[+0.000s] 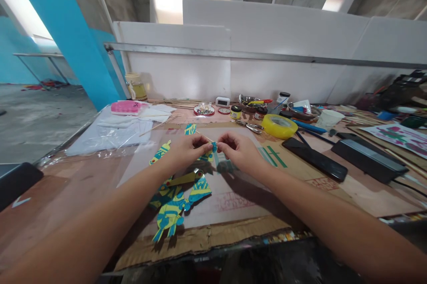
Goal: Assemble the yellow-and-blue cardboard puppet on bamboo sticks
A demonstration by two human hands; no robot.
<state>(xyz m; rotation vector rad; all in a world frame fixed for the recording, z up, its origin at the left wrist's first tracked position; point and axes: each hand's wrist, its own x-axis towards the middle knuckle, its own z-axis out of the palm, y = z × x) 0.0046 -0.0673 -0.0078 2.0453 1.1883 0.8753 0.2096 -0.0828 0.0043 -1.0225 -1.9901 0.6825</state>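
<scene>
Two bare hands meet above the translucent sheet (213,206), with a small teal piece (214,147) between their fingertips. Your left hand (196,148) is closed in a pinch on this piece. Your right hand (238,150) has its fingertips drawn together at the piece's right edge; whether they grip it cannot be told. A thin stick (204,136) slants down toward the fingertips; its end is hidden. Yellow-and-teal patterning continues just below the left fingers.

CAUTION: The teal piece looks thin. Unequal pull or twist between your hands could crease or tear it, and a loose pinch could let it slip.

CAUTION: Your left forearm passes close to the jointed cut-out figure (170,213), which lies on the sheet to the left of the piece. Lowering or dragging the arm could catch a limb and strain a joint, since the parts overlap and appear linked by small fasteners. The figure's lowest tips reach the cardboard (213,233) near the front edge; a sweep of the sleeveless arm could push them over it.

CAUTION: Beyond your hands stand a dish of small parts (204,109) and pliers (249,126). A hurried reach could upset the dish and scatter its contents. To your right, the phone (315,159) lies near your forearm, where a careless elbow movement could shift it.
</scene>
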